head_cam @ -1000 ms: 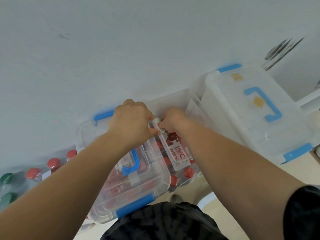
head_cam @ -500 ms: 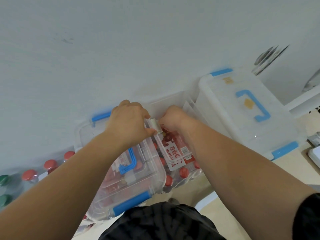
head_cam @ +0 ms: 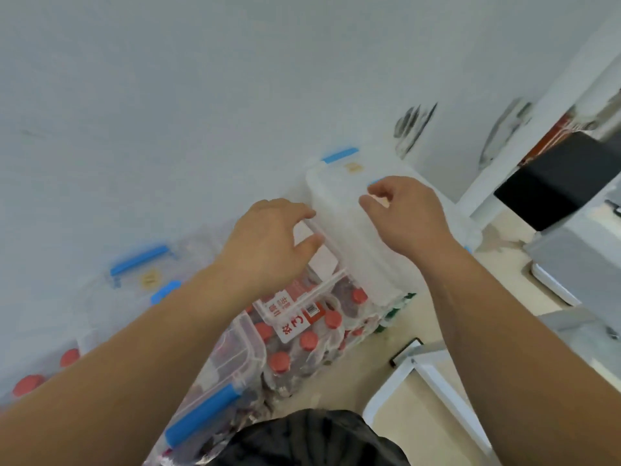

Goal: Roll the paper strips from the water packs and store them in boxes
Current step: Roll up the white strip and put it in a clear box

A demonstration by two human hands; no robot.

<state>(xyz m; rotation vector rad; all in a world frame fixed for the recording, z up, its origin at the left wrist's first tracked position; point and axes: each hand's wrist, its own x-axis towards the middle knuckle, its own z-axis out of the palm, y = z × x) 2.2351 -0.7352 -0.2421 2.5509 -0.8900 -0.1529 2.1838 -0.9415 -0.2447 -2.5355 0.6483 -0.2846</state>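
Translucent box [head_cam: 342,230] above red-capped water packs [head_cam: 309,341].
Left hand [head_cam: 268,247] spread against its side; right hand [head_cam: 406,216], held apart, curled over the lid, grip unclear.

Motion blur leaves the water pack label [head_cam: 291,319] unreadable. The right hand [head_cam: 408,218] covers most of the blue handle [head_cam: 373,184] on the white box [head_cam: 336,196]; I can't tell whether its fingers grip anything. The left forearm [head_cam: 151,348] hides much of the clear box [head_cam: 242,341].

Bright, flat, cool light; faint soft shadows. Motion-blurred throughout, worst at right edge; clear box [head_cam: 336,200] washed out at centre. Lines bowed toward corners.
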